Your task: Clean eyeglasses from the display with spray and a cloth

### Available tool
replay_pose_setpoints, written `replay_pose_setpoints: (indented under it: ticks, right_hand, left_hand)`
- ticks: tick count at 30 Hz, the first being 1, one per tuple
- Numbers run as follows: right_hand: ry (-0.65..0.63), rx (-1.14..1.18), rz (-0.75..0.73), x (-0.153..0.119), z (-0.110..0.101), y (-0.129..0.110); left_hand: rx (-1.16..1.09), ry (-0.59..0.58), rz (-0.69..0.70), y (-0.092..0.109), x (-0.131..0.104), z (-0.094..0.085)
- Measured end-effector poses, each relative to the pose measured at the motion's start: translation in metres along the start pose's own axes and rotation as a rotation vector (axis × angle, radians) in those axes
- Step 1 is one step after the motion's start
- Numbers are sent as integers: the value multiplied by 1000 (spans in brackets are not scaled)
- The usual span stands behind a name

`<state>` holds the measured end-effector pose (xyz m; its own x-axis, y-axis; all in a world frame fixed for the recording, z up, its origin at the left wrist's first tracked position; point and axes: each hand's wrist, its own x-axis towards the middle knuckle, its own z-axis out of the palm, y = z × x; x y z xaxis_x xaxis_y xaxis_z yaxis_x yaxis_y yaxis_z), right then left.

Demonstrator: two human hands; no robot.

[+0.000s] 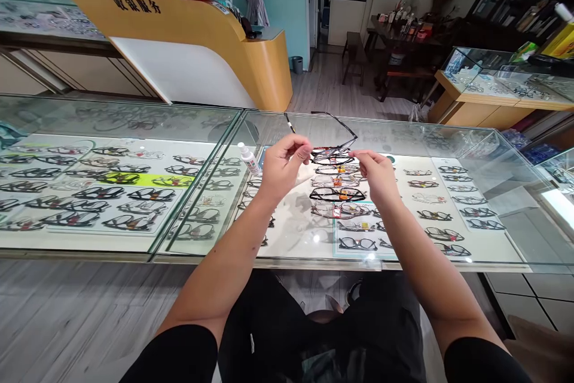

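Note:
A pair of dark-framed eyeglasses is held up over the glass counter, its temples opened out and pointing away from me. My left hand is closed in a pinch at the left end of the frame. At the right end, the thumb and fingertips of my right hand pinch the frame. A small white bottle with pink and blue print stands just left of my left hand. Something white, perhaps a cloth, shows beside that hand. Below lie rows of eyeglasses inside the display case.
Another glass case full of eyeglasses adjoins on the left. Beyond stands a yellow-and-white service counter. A grey bin, a dark bench and a cluttered wooden table are farther back. One more display case stands at right.

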<state>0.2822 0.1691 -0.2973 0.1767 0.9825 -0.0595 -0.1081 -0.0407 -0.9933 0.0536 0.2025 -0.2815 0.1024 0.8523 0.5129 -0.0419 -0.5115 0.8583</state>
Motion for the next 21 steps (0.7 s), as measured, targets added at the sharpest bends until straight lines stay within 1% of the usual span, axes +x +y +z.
replay_pose_setpoints:
  ticks: [1, 3, 4, 7, 10, 13, 15, 18, 21]
  right_hand:
    - [74, -43, -46, 3, -4, -1]
    - [199, -115, -216, 10, -12, -2]
    - [201, -149, -300, 12, -15, -2]
    - [151, -261, -565, 17, -20, -2]
    - [123, -384, -738, 14, -18, -2]
    - [105, -426, -806, 8, -14, -4]
    - [91, -406, -811, 4, -12, -6]
    - [93, -355, -816, -4, -11, -14]
    - [45, -314, -843, -14, -12, -34]
  left_hand:
    - [-52, 15, -16, -1, 3, -2]
    - [-158, 31, -62, -2, 9, -6]
    - [-214, 29, -100, -2, 11, -7]
    - [-395, -3, -254, 0, 16, -12]
    - [-537, -38, -382, 3, 16, -15]
    - [-614, -49, -460, 6, 16, -16]
    - [-619, -43, -465, 9, 16, -16]
    - [-554, -1, -381, 16, 15, -15]
    - [-451, 20, -300, 31, 16, -18]
